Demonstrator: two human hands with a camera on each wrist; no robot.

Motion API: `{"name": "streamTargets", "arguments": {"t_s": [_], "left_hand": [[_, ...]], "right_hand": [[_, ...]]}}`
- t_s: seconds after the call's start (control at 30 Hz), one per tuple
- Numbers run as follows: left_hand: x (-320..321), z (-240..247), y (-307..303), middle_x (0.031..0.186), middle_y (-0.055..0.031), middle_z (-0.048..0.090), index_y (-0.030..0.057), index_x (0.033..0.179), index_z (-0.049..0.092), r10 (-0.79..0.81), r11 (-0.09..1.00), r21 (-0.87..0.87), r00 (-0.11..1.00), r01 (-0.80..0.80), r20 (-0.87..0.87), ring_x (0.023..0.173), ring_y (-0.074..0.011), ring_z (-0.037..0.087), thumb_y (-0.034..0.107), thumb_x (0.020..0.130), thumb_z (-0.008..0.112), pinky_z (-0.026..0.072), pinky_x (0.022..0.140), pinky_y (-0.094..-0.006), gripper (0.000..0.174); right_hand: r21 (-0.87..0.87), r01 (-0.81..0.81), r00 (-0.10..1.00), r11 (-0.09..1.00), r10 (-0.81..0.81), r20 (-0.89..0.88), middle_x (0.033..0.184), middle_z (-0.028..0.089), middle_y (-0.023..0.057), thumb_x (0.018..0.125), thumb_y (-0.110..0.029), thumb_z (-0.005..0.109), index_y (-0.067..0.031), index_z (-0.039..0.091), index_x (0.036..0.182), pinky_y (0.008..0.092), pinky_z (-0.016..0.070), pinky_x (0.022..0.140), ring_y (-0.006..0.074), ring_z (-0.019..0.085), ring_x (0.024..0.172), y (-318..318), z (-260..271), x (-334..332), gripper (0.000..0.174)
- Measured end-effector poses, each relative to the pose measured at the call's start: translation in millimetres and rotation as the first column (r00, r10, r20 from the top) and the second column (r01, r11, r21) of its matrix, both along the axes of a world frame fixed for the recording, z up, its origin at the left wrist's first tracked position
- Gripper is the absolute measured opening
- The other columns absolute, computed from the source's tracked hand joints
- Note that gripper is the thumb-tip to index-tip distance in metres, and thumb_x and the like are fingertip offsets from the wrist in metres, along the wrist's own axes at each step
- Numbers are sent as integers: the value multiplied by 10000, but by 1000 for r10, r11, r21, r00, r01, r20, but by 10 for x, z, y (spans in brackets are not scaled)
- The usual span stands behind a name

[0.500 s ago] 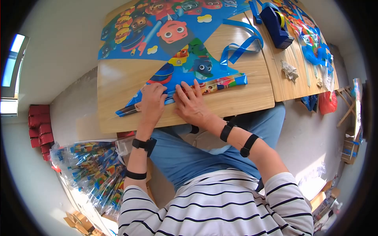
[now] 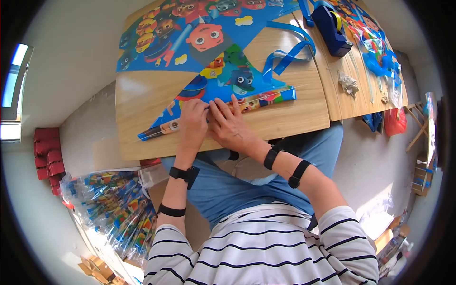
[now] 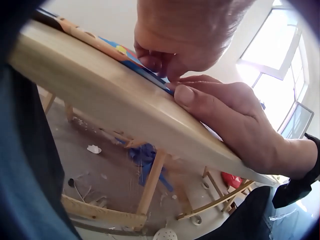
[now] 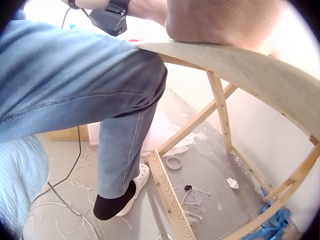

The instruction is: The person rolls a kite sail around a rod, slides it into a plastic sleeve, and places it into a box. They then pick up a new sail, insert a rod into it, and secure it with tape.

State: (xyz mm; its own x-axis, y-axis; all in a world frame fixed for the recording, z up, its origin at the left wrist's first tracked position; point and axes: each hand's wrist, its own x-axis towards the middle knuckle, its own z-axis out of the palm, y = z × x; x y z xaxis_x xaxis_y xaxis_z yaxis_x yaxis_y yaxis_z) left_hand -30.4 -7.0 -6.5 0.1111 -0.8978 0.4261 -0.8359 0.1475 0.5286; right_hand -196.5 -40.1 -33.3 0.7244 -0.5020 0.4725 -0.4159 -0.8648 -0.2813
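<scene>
A glossy blue sheet with cartoon puppy prints (image 2: 242,81) lies on the wooden table, its near edge turned into a narrow roll (image 2: 273,97) along the table's front. My left hand (image 2: 194,118) pinches this roll near its middle, fingers curled down; the left wrist view shows the left hand (image 3: 187,37) with its fingertips right at the blue edge. Close beside it, my right hand (image 2: 233,127) presses on the roll with spread, straight fingers. Its thumb (image 3: 186,96) lies along the near side of the roll. In the right wrist view, the right hand (image 4: 220,22) hides the roll.
A larger printed sheet (image 2: 156,54) covers the table's far left. Curled blue ribbon (image 2: 287,59), a navy tape dispenser (image 2: 332,33) and crumpled paper (image 2: 349,84) lie to the right. Below stand wooden trestle legs (image 4: 220,112). A plastic bag of colourful printed pieces (image 2: 111,204) sits at left.
My left hand has shifted right, up against the right hand. The roll looks more tightly turned, and its left end shows more. The right hand stays nearly in place.
</scene>
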Motion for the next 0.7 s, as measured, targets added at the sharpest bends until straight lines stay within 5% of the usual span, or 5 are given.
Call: {"name": "streamTargets", "arguments": {"t_s": [0.17, 0.33, 0.53, 0.63, 0.7], "left_hand": [[-98, -210, -78, 940, -140, 622, -8, 898, 623, 99, 993, -33, 962, -110, -253, 907, -312, 613, -45, 828, 634, 494, 812, -381, 81], [-111, -229, -69, 932, -134, 601, 0, 886, 613, 99, 992, -45, 952, -117, -289, 906, -317, 592, -37, 820, 642, 477, 819, -389, 80], [-98, -276, -67, 922, -126, 587, 1, 884, 626, 109, 991, -45, 962, -124, -250, 898, -295, 593, -38, 819, 655, 484, 800, -368, 81], [-135, -262, -69, 913, -128, 575, 10, 862, 624, 117, 991, -27, 951, -130, -284, 914, -316, 577, -17, 818, 657, 465, 817, -399, 61], [-144, -260, -60, 913, -126, 574, 10, 862, 627, 130, 990, -18, 948, -142, -291, 918, -312, 576, -17, 814, 661, 463, 820, -399, 65]], "right_hand": [[6, -13, 999, 1000, 13, 37, 1400, 512, 298, 903, -255, 602, 100, 606, 1267, 725, 172, 1162, 444, 444, 1368, 10, -11, 41, 509], [36, -3, 998, 999, 1, 60, 1408, 519, 272, 892, -287, 629, 78, 619, 1254, 715, 170, 1168, 422, 448, 1374, -6, -1, 24, 514], [264, -49, 985, 963, 2, 173, 1417, 539, 204, 844, -276, 708, 39, 633, 1254, 619, 208, 1207, 367, 450, 1387, -95, -85, -29, 523], [27, 79, 995, 997, -80, 56, 1436, 526, 196, 836, -287, 726, 33, 629, 1271, 587, 220, 1215, 358, 433, 1403, -163, -34, -144, 548], [17, 107, 994, 994, -107, 24, 1450, 518, 187, 840, -291, 719, 33, 624, 1283, 586, 217, 1217, 358, 418, 1417, -201, 43, -221, 557]]}}
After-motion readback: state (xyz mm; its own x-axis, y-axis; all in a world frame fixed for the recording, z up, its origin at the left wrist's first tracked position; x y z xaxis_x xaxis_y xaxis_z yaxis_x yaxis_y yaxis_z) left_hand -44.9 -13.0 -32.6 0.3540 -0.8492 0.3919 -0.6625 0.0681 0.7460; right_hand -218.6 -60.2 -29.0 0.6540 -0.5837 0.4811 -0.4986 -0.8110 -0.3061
